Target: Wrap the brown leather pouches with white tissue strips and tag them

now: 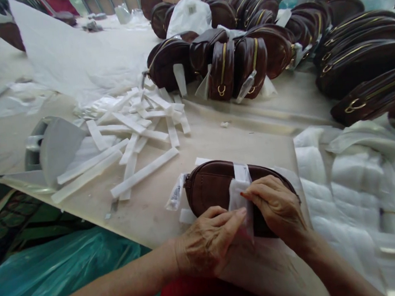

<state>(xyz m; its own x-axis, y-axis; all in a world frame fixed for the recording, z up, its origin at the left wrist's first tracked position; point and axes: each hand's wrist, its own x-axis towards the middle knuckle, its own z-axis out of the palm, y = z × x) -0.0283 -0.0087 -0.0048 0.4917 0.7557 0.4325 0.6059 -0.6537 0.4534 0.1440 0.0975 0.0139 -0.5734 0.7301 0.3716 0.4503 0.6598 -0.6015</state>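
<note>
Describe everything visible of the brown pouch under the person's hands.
The pouch is a small, dark brown bag that looks like leather, with a rounded top edge and stitched seams. It lies flat near the table's front edge, partly on white sheet material. A white strip wraps across its middle. The left hand and right hand both rest on it, pinching the strip's near end and hiding the pouch's lower right part. A clear wrapper sticks out at its left end.

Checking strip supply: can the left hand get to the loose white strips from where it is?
Probably yes. The left hand rests on the brown pouch, and the pile of white strips lies up and to its left on bare tabletop with nothing between.
</note>
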